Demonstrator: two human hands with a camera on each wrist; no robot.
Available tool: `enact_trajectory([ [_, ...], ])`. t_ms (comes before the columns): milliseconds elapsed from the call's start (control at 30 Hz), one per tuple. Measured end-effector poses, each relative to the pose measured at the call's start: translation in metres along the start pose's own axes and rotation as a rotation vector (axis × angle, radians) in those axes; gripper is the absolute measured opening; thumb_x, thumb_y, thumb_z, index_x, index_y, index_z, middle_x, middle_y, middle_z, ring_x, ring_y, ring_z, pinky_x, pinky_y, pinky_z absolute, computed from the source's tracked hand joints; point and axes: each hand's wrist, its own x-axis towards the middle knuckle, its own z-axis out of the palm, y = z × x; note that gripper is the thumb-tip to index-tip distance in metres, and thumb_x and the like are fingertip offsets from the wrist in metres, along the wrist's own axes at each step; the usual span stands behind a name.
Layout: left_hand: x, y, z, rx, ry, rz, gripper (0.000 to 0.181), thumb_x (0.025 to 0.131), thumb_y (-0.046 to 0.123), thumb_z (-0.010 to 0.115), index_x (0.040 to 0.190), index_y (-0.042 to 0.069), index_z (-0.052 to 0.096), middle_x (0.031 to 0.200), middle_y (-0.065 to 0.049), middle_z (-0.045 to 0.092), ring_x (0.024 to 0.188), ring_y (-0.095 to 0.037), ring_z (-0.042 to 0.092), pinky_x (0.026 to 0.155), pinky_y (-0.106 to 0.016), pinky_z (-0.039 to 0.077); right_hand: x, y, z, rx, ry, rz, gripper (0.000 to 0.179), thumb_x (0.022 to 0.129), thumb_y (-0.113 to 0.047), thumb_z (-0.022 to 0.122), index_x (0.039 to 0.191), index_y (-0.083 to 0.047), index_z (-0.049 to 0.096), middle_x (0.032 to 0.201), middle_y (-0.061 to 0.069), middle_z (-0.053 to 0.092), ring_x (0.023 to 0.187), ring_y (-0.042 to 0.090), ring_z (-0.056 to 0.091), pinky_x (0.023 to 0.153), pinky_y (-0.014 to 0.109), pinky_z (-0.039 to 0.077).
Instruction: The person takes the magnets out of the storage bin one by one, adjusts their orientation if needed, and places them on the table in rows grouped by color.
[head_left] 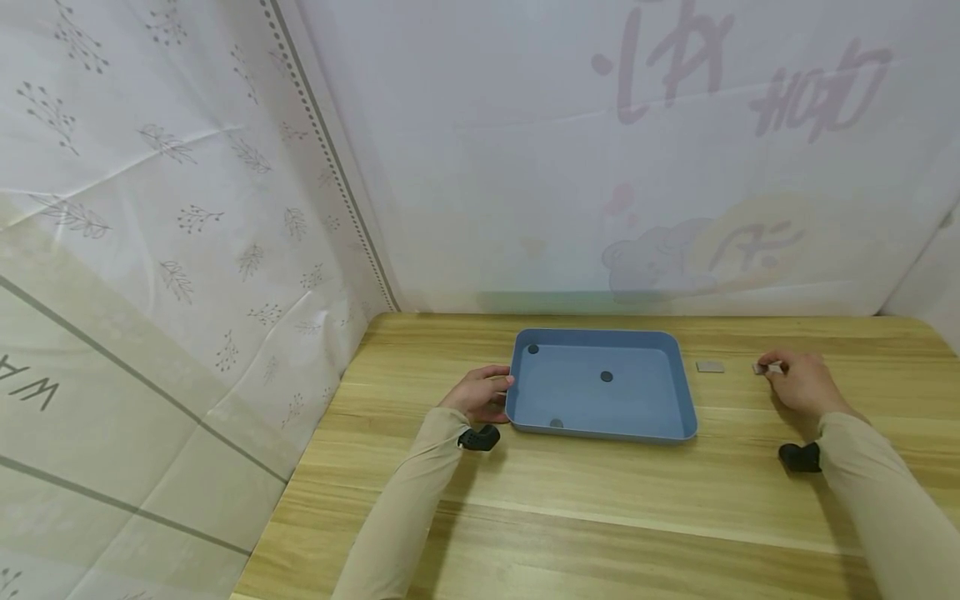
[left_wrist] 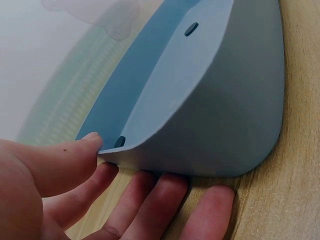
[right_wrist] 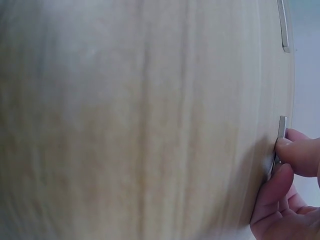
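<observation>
Blue plastic tray (head_left: 678, 392) sitting roughly mid-bench on a light wood-grain bench (head_left: 570, 517), with three small dark round discs inside it: one in the far left corner (head_left: 533, 349), one near the middle (head_left: 607, 377), one by the near wall (head_left: 556, 423). Left hand (head_left: 480, 393) is clamped on the tray's left rim; the left wrist view shows the thumb (left_wrist: 65, 162) on top of the edge and the other fingers (left_wrist: 210, 210) curled under and against the outer wall. Right hand (head_left: 801, 382) is off to the right of the tray, well apart from it, pinching a thin flat grey plate (head_left: 767, 367) between thumb and fingertips; in the right wrist view that plate (right_wrist: 280, 145) looks edge-on and is right down at the bench surface, can't tell if it's lifted or not. A second grey plate (head_left: 709, 366) of the same sort lies flat on the bench between the tray and the right hand, touching neither. Both arms are in beige sleeves with a black wrist mount on each. Backdrop is white sheeting: leaf print on the left with the letters "WA" readable at the edge, and faint mirrored writing plus a cartoon bear showing through the back sheet, not legible.
</observation>
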Motion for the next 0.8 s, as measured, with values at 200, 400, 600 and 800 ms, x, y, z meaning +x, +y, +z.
enact_trajectory([
  [200,0.0003,0.0004,-0.0001,-0.007,0.0,-0.001,0.042,0.092,0.024,0.051,0.132,0.016,0.043,0.109,-0.015,0.059,0.087,-0.023,0.06,0.064,-0.038,0.053,-0.0001,0.0007,0.0004,0.004,-0.004,0.009,0.021,0.087,-0.004,0.048,0.106,0.003,0.056,0.096,0.036,0.052,0.089,0.047,0.041,0.072,0.054,0.035],
  [400,-0.0008,0.0,-0.0006,-0.005,-0.002,-0.003,0.043,0.092,0.025,0.051,0.133,0.017,0.043,0.111,-0.015,0.058,0.089,-0.024,0.06,0.065,-0.038,0.053,-0.0008,-0.0003,0.0005,0.015,0.009,0.008,0.022,0.087,-0.003,0.048,0.106,0.004,0.056,0.097,0.036,0.053,0.091,0.046,0.038,0.075,0.054,0.032],
  [600,0.0008,-0.0014,-0.0012,-0.003,-0.003,0.0,0.042,0.091,0.025,0.052,0.132,0.017,0.043,0.111,-0.014,0.058,0.087,-0.023,0.061,0.064,-0.037,0.053,-0.004,-0.0031,-0.0003,0.036,0.038,0.002,0.023,0.086,-0.003,0.048,0.106,0.005,0.056,0.099,0.036,0.052,0.09,0.045,0.041,0.074,0.054,0.033],
  [800,0.0024,-0.0013,-0.0008,-0.011,-0.002,0.002,0.041,0.091,0.023,0.052,0.131,0.016,0.044,0.108,-0.013,0.059,0.086,-0.022,0.06,0.063,-0.037,0.053,-0.005,-0.0022,-0.0005,0.038,0.04,0.008,0.026,0.087,-0.006,0.047,0.109,0.008,0.054,0.101,0.038,0.051,0.091,0.047,0.043,0.073,0.054,0.035],
])
